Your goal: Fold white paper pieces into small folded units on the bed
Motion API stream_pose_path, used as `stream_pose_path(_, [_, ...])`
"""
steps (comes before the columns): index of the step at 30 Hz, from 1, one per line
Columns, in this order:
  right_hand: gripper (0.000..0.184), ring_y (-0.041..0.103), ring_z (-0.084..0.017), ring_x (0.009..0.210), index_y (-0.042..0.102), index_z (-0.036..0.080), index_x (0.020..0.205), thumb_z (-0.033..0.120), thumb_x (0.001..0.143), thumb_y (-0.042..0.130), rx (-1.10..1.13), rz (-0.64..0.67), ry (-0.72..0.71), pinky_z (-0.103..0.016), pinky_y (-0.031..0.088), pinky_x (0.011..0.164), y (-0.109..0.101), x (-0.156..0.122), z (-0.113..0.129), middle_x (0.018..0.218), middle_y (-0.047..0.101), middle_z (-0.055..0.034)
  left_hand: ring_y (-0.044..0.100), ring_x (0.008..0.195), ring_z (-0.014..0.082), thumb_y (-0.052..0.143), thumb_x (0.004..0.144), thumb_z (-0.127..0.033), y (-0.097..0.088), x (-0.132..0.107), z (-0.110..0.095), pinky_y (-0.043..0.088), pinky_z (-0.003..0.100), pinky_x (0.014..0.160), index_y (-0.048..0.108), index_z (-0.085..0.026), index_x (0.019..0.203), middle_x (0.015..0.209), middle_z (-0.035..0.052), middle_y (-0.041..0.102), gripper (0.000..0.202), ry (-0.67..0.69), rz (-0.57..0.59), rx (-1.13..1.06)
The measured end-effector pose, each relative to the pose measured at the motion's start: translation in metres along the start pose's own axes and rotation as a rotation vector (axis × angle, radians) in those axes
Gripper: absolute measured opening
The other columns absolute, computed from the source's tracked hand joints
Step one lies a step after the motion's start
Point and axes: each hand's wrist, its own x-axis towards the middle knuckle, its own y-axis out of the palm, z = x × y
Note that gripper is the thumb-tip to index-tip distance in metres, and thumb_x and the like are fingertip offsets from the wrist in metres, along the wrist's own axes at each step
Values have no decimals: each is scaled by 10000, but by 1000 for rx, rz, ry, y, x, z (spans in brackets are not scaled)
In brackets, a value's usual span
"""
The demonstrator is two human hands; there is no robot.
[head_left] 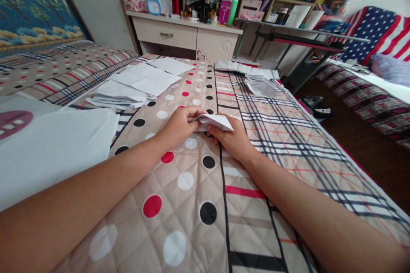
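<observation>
A small folded piece of white lined paper [215,121] lies on the quilted bedspread [198,204] in the middle of the view. My left hand [179,127] pinches its left edge with curled fingers. My right hand [231,140] holds its lower right side, the thumb pressed against the fold. Both hands rest low on the bed, touching the paper from either side.
A stack of white sheets [134,85] lies on the bed at the back left, and a large white sheet [54,145] at the left. A pile of folded papers [261,85] sits at the back right. Behind stand a cluttered dresser [185,36] and a desk [301,34]. The floor drops off right.
</observation>
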Motion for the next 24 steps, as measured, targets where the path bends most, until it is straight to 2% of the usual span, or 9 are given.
stream_pose_path(24, [120, 547, -106, 457, 618, 153, 917, 200, 806, 616, -19, 1, 0, -225, 446, 463, 0, 0, 0, 642, 640, 15, 687, 897, 193, 584, 711, -123, 1, 1, 1, 537, 287, 803, 673, -124, 970, 932, 38, 723, 274, -4, 4, 3])
